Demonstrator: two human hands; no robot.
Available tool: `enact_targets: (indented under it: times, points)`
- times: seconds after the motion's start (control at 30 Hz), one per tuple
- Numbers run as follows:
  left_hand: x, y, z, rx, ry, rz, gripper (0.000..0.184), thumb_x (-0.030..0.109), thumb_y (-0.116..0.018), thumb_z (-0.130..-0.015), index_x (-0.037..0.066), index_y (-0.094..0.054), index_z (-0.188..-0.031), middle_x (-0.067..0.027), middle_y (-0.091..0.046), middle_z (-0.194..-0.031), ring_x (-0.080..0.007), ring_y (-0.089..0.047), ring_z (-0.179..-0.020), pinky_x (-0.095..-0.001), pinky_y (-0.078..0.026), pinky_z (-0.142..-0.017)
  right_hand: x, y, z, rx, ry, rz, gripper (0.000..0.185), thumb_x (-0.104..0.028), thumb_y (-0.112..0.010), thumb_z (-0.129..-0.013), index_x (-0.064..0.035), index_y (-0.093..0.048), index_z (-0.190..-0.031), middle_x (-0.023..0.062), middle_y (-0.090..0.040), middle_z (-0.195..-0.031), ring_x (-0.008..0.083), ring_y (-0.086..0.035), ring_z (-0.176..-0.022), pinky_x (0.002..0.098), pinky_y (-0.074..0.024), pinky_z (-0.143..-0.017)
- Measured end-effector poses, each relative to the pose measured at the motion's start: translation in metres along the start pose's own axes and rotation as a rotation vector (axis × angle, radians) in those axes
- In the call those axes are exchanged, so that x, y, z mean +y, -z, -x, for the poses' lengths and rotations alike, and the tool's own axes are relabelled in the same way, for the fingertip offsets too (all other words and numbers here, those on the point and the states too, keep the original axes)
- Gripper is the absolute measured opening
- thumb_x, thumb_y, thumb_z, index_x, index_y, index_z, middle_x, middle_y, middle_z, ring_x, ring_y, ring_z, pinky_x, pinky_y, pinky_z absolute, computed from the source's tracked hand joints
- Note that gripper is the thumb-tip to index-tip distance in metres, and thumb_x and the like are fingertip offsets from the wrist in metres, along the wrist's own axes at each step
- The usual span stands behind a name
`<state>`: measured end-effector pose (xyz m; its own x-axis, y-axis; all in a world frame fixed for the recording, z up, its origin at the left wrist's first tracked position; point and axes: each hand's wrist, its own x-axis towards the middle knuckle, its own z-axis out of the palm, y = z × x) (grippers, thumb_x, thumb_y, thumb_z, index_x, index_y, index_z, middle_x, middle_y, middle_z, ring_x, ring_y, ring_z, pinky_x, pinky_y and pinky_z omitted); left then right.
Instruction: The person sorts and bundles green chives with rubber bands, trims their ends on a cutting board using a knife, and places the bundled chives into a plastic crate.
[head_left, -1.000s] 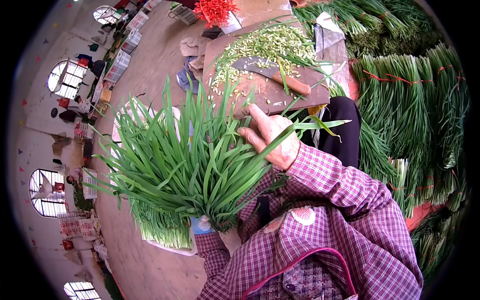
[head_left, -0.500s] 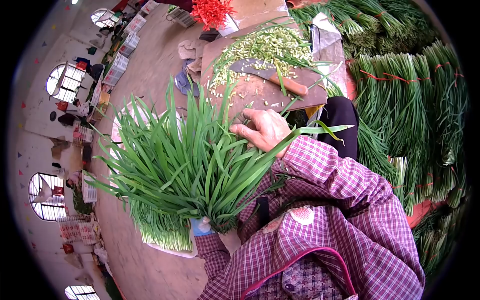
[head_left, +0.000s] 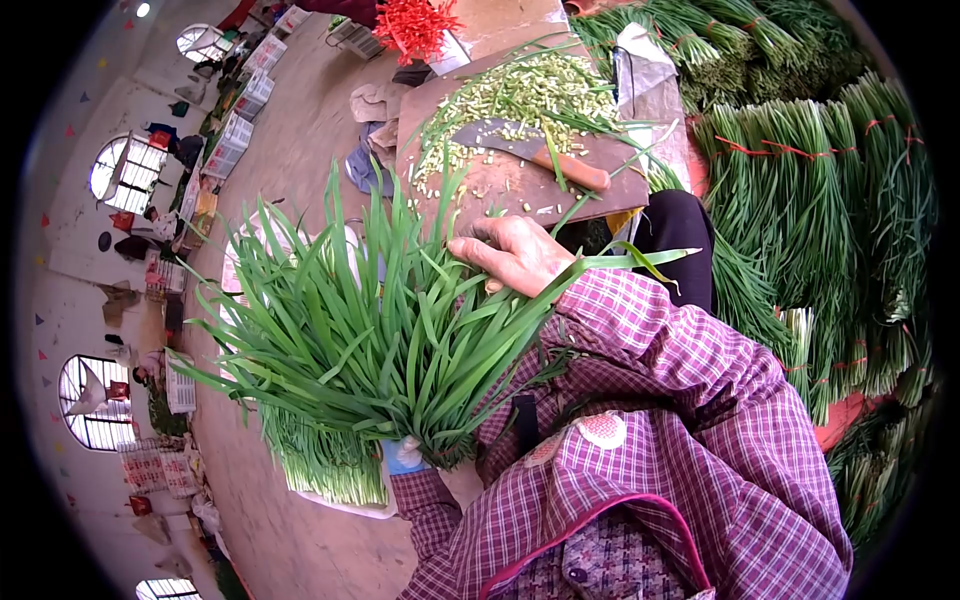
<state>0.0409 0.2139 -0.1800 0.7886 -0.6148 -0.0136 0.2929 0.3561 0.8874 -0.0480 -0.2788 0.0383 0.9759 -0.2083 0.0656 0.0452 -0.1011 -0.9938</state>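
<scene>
No text can be read. Boxes (head_left: 160, 468) to the lower left of the held bunch (head_left: 370, 330) bear red markings, and crates (head_left: 228, 146) to its upper left show faint print, all too small and blurred.

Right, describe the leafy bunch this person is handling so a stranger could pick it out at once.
Find the purple checked jacket at the lower right. Its left sleeve leads up to a blue cuff, and the bunch spreads above that, beside the right hand. Broad-leaved and loosely fanned, it differs from the straight, red-tied bundles on the right.
</scene>
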Motion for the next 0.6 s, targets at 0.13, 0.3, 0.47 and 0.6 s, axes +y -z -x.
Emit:
enact_targets:
  times: [0.13,0.3,0.47,0.6]
  points:
    - [-0.004,-0.021,-0.003,0.154,-0.087,-0.120,0.046,0.003,-0.060,-0.083,-0.001,-0.051,-0.128,-0.0091,-0.061,-0.111,-0.0179,-0.059,-0.088,-0.0312,-0.049,-0.075,0.000,-0.005,-0.003,-0.008,-0.054,-0.027,0.042,-0.043,-0.061,-0.088,-0.0017,-0.068,-0.093,0.0106,-0.066,-0.066,0.0223,-0.066,-0.062,0.0373,-0.0502,-0.068]
    - [-0.006,-0.048,-0.008,0.330,-0.157,-0.190,0.048,-0.001,-0.058,-0.081,0.001,-0.050,-0.129,-0.0069,-0.062,-0.103,-0.0148,-0.057,-0.074,-0.0271,-0.047,-0.065,0.022,-0.014,-0.009,0.078,0.048,-0.081,0.030,-0.032,-0.068,-0.087,-0.0034,-0.068,-0.094,0.0079,-0.063,-0.070,0.0135,-0.058,-0.062,0.0327,-0.0469,-0.059]
    - [-0.006,-0.059,-0.021,0.388,-0.032,-0.057,0.049,0.000,-0.056,-0.079,0.000,-0.050,-0.128,-0.0077,-0.062,-0.102,-0.0160,-0.058,-0.076,-0.0303,-0.046,-0.074,0.022,-0.018,-0.003,0.232,0.051,-0.302,0.027,-0.026,-0.069,-0.087,-0.0005,-0.063,-0.086,0.0027,-0.056,-0.064,0.0088,-0.050,-0.060,0.0281,-0.0427,-0.056]
    - [-0.027,0.052,0.000,0.258,0.024,-0.034,0.068,0.000,-0.058,-0.069,-0.002,-0.045,-0.135,-0.0118,-0.057,-0.125,-0.0233,-0.055,-0.108,-0.0397,-0.037,-0.102,0.028,-0.020,-0.021,0.530,0.091,-0.539,0.027,-0.029,-0.067,-0.089,-0.0027,-0.062,-0.085,-0.0022,-0.053,-0.064,0.0095,-0.048,-0.059,0.0275,-0.0405,-0.054]
